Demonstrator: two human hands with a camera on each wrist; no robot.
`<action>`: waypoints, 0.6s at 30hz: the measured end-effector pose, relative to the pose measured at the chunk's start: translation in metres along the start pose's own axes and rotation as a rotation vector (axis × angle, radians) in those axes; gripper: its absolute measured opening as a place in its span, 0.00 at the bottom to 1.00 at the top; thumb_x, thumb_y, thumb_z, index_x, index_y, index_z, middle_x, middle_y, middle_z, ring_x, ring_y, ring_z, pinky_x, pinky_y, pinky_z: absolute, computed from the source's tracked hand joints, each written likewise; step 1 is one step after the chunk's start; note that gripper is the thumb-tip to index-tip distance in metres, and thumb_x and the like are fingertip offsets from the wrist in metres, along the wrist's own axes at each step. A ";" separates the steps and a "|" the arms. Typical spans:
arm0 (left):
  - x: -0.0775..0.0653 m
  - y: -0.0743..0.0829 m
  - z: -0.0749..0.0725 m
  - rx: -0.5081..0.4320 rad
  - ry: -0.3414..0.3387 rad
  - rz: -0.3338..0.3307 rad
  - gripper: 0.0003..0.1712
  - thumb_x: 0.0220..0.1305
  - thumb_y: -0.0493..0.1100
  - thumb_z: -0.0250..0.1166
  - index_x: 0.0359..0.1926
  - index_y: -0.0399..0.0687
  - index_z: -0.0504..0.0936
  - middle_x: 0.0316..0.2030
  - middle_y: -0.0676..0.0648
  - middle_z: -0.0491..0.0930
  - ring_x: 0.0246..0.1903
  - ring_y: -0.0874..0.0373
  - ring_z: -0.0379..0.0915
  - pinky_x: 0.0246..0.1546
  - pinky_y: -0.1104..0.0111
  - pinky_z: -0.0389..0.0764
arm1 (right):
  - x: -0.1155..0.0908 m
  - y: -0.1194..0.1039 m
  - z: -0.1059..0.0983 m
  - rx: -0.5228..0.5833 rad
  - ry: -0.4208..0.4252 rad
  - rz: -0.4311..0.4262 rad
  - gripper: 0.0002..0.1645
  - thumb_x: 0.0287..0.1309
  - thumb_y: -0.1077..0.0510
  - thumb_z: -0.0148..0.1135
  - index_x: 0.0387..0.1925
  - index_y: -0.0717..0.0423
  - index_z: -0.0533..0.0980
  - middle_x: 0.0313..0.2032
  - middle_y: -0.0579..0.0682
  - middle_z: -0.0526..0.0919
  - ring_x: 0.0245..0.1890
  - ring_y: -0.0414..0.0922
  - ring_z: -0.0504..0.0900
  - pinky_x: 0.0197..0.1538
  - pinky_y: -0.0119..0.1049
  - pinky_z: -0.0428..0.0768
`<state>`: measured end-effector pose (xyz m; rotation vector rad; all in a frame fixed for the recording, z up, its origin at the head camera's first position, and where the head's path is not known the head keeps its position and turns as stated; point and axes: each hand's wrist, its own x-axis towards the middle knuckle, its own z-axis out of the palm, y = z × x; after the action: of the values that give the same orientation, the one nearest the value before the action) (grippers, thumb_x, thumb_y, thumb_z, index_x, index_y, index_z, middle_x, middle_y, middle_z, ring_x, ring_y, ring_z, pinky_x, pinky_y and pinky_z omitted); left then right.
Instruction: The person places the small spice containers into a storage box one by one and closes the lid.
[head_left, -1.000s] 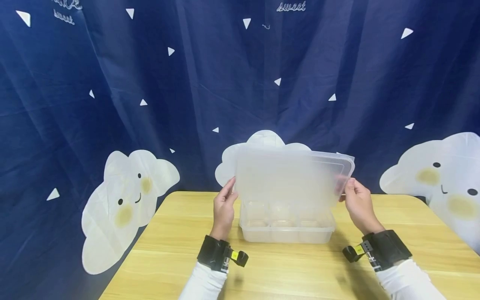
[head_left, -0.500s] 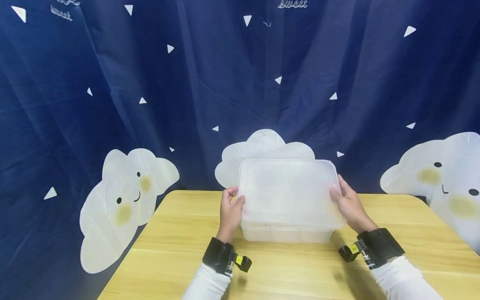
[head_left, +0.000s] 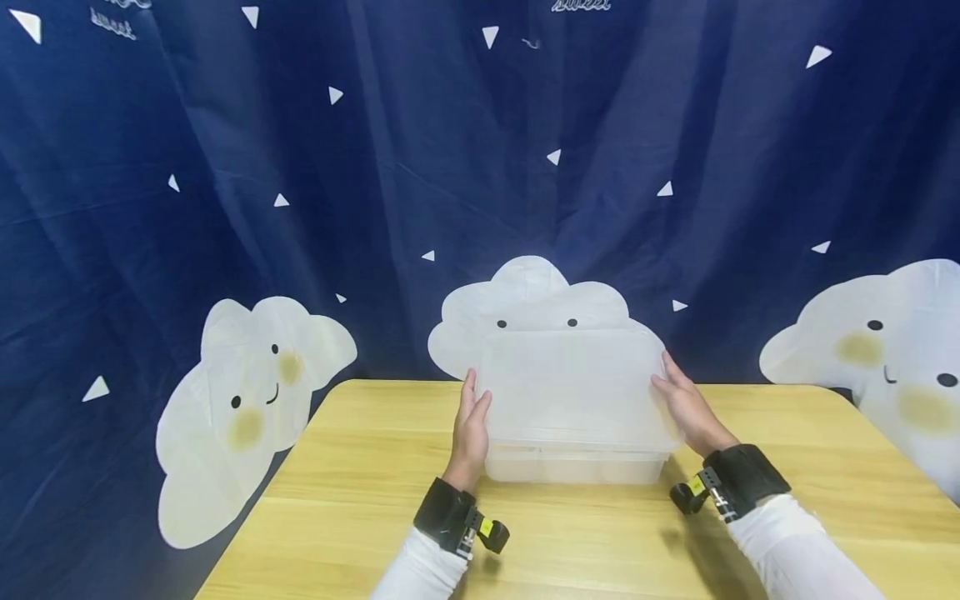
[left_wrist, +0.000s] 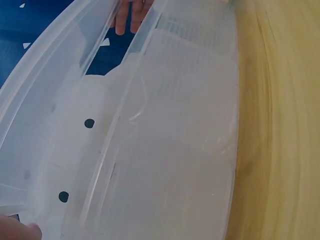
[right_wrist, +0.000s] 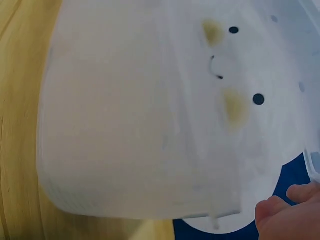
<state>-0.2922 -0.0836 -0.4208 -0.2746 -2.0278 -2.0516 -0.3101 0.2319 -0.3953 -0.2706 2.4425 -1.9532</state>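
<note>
A translucent plastic lid is tilted above a matching storage box on the table. My left hand holds the lid's left edge, its thumb apart from the fingers. At the opposite edge my right hand holds the lid with extended fingers. In the left wrist view, a gap separates the raised lid from the box. The right wrist view has the box at left and my right hand at lower right. The lid hides most of the box's inside.
The box stands on a light wooden table, near its back edge. Behind it hangs a dark blue curtain printed with clouds and triangles. Each wrist wears a black strap with a small camera.
The lid has swung from a raised, slanted pose to squarely over the box, covering its compartments from view. Both hands have moved inward, and the lid's top edge has dropped.
</note>
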 end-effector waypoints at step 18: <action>-0.002 -0.014 -0.003 0.191 -0.002 -0.102 0.36 0.73 0.50 0.45 0.74 0.36 0.50 0.74 0.37 0.44 0.73 0.41 0.34 0.69 0.45 0.37 | 0.015 0.023 0.002 -0.077 -0.057 0.114 0.40 0.76 0.52 0.34 0.72 0.60 0.25 0.71 0.62 0.21 0.70 0.61 0.20 0.68 0.60 0.27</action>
<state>-0.2939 -0.0860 -0.4346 -0.1408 -2.2625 -1.8947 -0.3276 0.2327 -0.4168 -0.1809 2.4423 -1.7851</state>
